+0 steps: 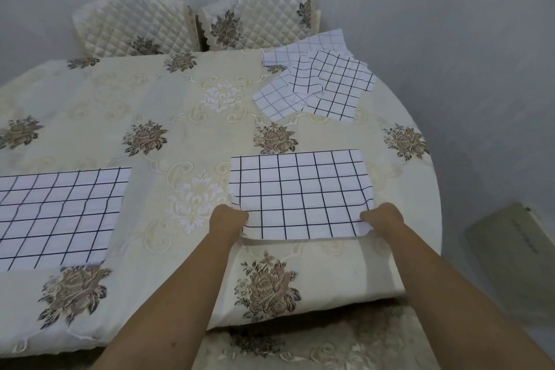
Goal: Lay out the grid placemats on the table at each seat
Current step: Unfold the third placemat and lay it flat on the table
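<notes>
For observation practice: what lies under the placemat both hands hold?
The floral tablecloth runs under the placemat, gripped by left hand and right hand. That covered patch is hidden.

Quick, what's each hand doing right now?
Left hand: holds white black-gridded cloth placemat, near left corner.
Right hand: holds same placemat, near right corner.

Both forearms bare, extended forward from the lower edge of view, roughly level with each other and well apart, wrists straight. Left hand point(229, 216) back-up, fingers curled, pinching the near left corner of the grid placemat point(300, 192); right hand point(383, 216) mirrors it at the near right corner. Fingertips of both hands are tucked out of sight at the cloth edge; thumbs not clearly seen.
</notes>
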Available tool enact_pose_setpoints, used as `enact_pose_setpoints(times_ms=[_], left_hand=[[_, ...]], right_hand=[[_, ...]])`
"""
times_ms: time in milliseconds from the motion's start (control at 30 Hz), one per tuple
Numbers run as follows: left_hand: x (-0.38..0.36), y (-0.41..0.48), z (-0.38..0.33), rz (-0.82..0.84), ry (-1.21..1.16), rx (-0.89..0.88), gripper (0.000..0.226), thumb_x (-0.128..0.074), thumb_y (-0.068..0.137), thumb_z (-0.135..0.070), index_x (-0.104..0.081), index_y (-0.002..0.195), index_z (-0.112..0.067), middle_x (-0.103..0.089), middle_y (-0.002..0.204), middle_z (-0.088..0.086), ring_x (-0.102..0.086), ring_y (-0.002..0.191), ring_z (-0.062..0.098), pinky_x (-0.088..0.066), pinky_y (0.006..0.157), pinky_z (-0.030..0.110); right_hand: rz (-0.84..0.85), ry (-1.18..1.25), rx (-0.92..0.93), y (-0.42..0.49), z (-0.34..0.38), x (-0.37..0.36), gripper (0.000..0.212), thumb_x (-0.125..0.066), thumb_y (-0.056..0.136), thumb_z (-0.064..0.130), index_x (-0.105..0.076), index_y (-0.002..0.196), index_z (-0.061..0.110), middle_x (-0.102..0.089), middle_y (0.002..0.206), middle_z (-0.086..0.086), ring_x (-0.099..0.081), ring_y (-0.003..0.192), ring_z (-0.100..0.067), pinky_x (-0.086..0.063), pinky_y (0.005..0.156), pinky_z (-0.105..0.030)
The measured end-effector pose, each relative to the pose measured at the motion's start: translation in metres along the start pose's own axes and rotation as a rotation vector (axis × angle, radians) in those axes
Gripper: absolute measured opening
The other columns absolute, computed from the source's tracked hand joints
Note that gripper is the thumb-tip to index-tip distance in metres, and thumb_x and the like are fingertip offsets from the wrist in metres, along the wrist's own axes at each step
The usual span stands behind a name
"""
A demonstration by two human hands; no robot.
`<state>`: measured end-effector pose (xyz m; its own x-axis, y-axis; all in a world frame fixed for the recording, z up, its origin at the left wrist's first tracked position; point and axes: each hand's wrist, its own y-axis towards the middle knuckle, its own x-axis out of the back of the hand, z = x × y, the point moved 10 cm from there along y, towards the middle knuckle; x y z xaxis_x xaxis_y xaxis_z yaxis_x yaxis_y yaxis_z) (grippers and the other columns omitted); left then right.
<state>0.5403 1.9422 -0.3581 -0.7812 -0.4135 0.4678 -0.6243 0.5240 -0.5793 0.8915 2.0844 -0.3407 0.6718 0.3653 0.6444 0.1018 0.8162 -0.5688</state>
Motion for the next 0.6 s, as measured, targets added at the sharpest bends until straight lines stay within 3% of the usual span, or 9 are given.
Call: enact_pose_setpoints(times_ms=[167,367,433,467,533,600], left_hand=[[0.004,-0.003,0.006,0.002,0.036,0.002,0.043,-0.055,0.074,0.009,-0.027,0.053,-0.016,-0.027,0.053,0.002,-0.026,0.05,0.016,-0.02,0.05,0.025],[0.01,-0.004,0.012,-0.027,0.131,-0.018,0.04,-0.059,0.073,0.005,-0.027,0.056,-0.012,-0.028,0.052,0.002,-0.026,0.047,0.016,-0.021,0.05,0.023],[0.01,-0.008,0.013,-0.035,0.206,-0.009,0.024,-0.061,0.072,-0.001,-0.039,0.065,-0.007,-0.034,0.054,0.003,-0.035,0.05,0.018,-0.029,0.058,0.027],[0.01,-0.011,0.014,-0.035,0.246,-0.007,0.017,-0.063,0.073,-0.005,-0.046,0.078,-0.005,-0.039,0.058,0.003,-0.042,0.056,0.021,-0.033,0.064,0.03],[0.009,-0.014,0.015,-0.033,0.351,0.019,0.034,-0.063,0.078,-0.013,-0.042,0.104,-0.006,-0.049,0.075,0.005,-0.053,0.079,0.027,-0.038,0.081,0.038],[0.013,-0.022,0.01,-0.086,0.502,0.003,0.043,-0.061,0.082,-0.02,-0.036,0.114,-0.007,-0.055,0.101,0.01,-0.053,0.102,0.03,-0.034,0.094,0.041]], right_hand=[[0.02,0.012,-0.009,-0.005,-0.003,0.001,0.012,-0.059,0.077,0.005,-0.049,0.072,0.0,-0.046,0.062,-0.006,-0.044,0.059,-0.022,-0.03,0.05,-0.026],[0.019,0.023,-0.032,-0.008,-0.008,0.003,0.026,-0.057,0.078,0.001,-0.043,0.056,0.005,-0.044,0.056,-0.006,-0.04,0.053,-0.018,-0.029,0.049,-0.025],[0.009,0.016,-0.026,-0.009,-0.009,0.005,0.029,-0.058,0.078,0.003,-0.041,0.055,0.006,-0.042,0.056,-0.005,-0.039,0.052,-0.018,-0.028,0.048,-0.025],[-0.003,0.007,-0.032,-0.009,-0.011,0.007,0.03,-0.059,0.078,0.004,-0.04,0.055,0.007,-0.041,0.056,-0.005,-0.038,0.052,-0.018,-0.028,0.048,-0.025],[-0.033,-0.026,-0.058,-0.01,-0.014,0.009,0.024,-0.061,0.078,0.007,-0.044,0.061,0.005,-0.044,0.06,-0.007,-0.041,0.054,-0.019,-0.031,0.05,-0.025],[-0.082,-0.078,-0.1,-0.016,-0.015,0.014,0.023,-0.065,0.077,0.013,-0.05,0.089,0.0,-0.053,0.082,-0.013,-0.054,0.072,-0.026,-0.042,0.063,-0.029]])
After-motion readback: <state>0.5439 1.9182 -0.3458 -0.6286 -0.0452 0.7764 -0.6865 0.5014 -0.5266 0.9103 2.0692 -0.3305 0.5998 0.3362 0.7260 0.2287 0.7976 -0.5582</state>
